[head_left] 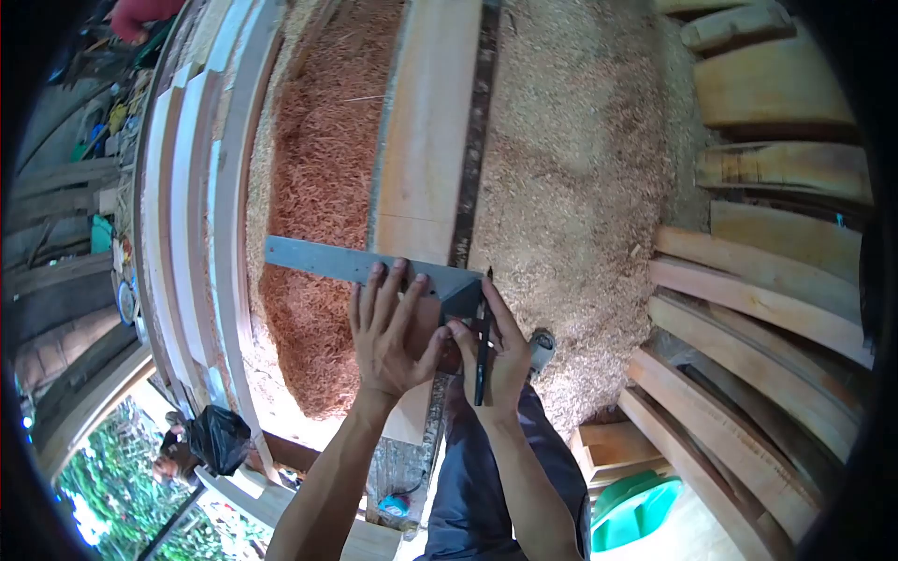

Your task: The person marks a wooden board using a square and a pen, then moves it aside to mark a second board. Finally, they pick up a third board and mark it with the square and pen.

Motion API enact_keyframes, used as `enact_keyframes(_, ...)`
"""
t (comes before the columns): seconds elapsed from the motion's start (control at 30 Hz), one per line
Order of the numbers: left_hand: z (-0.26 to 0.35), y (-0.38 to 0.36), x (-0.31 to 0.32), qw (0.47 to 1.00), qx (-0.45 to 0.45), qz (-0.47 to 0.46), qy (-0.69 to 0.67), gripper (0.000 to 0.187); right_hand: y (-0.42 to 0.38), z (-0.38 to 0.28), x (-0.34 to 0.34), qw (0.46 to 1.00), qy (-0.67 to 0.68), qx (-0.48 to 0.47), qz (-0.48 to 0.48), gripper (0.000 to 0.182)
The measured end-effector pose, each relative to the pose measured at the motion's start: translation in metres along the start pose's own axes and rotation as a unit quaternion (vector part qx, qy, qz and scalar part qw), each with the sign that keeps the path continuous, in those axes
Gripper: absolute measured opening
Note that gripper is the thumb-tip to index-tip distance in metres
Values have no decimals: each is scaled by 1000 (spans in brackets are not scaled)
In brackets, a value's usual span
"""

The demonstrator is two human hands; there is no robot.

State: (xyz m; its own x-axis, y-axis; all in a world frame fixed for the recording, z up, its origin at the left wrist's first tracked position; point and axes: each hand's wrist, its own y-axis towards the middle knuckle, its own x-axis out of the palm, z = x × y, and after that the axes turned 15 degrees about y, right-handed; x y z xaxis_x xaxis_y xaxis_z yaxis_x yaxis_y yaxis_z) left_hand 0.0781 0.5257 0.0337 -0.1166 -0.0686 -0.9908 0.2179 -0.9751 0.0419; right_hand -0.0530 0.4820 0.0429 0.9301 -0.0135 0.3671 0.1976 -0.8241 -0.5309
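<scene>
A metal square point(323, 259) lies across a long pale board point(421, 140), its blade reaching past the board's left edge. My left hand point(390, 332) is spread flat, with its fingertips on the blade and its palm over the board. My right hand point(496, 360) is closed around a dark, slim pencil-like tool point(483, 360) that points away from me, beside the square's corner. Its thumb and fingers are at the square's dark stock point(461, 299). A faint line crosses the board beyond the blade.
Reddish shavings point(323, 187) lie left of the board and pale sawdust point(580, 159) right of it. Long planks point(196, 206) stand at the left, stacked planks point(758, 299) at the right. A green basin point(636, 512) is near my legs. Part of a person point(145, 19) shows top left.
</scene>
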Motion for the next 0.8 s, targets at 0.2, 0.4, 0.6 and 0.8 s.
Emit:
enact_keyframes(0.2,-1,-3,6,1000,-11,4,4,59,0,5,-3,1000,-10,-10,-1,55)
enact_keyframes(0.4,-1,-3,6,1000,-10,-1,-6,61,4,4,-3,1000,-2,-5,-3,55)
enact_keyframes(0.6,-1,-1,5,1000,-11,-5,-10,62,6,2,-2,1000,-1,-17,-3,54)
enact_keyframes(0.8,-1,-2,7,1000,-14,-8,-21,61,5,-2,-2,1000,-10,-18,-10,56)
